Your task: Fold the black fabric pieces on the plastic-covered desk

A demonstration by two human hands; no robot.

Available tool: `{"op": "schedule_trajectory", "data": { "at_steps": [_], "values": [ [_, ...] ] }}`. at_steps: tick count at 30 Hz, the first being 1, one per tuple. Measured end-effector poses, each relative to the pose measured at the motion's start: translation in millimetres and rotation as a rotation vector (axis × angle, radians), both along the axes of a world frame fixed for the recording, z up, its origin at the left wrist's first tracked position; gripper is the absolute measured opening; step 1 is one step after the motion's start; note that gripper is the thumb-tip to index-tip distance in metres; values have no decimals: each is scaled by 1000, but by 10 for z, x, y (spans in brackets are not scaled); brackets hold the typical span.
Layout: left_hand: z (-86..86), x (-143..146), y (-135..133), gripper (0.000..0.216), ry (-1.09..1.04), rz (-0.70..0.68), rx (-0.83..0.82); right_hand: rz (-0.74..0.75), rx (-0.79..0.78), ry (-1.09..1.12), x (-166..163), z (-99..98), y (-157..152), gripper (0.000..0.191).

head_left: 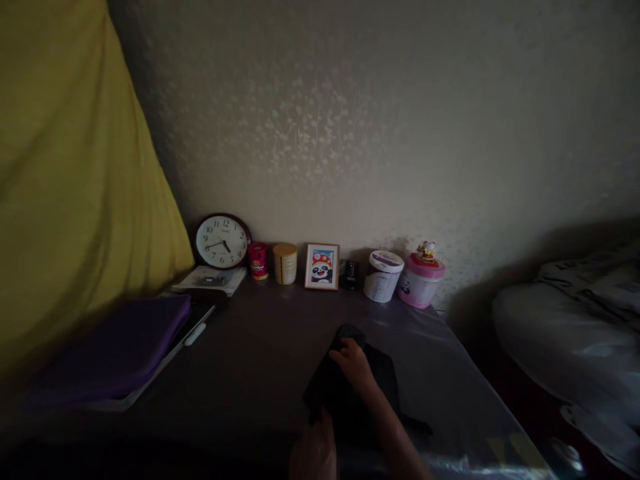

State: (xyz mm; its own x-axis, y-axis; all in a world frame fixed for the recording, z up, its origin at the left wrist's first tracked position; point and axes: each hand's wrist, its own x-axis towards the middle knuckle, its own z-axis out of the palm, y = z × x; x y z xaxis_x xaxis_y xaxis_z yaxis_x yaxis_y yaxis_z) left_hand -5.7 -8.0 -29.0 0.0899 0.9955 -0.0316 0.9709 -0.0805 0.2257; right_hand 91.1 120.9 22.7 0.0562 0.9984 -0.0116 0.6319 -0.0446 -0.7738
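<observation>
A dark folded cloth (380, 380) lies on the dark table (260, 360) in front of me. My right hand (354, 365) rests on its far left part, with the fingers curled over the cloth's upper edge. At the bottom of the view my left hand (314, 453) touches the cloth's near left corner. Its fingers are lost in the dark.
Along the wall stand a round clock (223, 241), a red tin (258, 261), a yellow tin (285, 263), a small framed picture (322, 266), a white tub (383, 275) and a pink tub (421, 279). A purple folder (120, 347) lies left, a yellow curtain (70, 173) hangs beside it, and bedding (575, 333) is right.
</observation>
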Motion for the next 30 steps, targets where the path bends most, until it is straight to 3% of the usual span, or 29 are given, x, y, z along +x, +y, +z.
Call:
{"op": "schedule_trajectory", "data": {
  "at_steps": [4,7,11,15,18,24,30],
  "values": [
    [-30,-69,-47,67,-34,11,-12,65,-8,-131,-8,25,-26,39],
    [-59,-163,-61,59,-20,-11,105,115,6,-142,-13,51,-54,31],
    [30,-242,35,43,-17,-211,369,234,64,-170,-40,102,-114,28],
    [84,-210,154,58,-58,-333,441,280,126,-278,-69,122,-189,24],
    [-34,-152,179,70,-69,-250,472,318,206,-302,-57,97,-289,24],
    [-251,-47,153,62,-38,-189,490,497,466,-217,100,2,-492,25],
    [-240,-15,145,71,-13,-142,382,569,462,-277,278,-33,-144,30]
  ]
}}
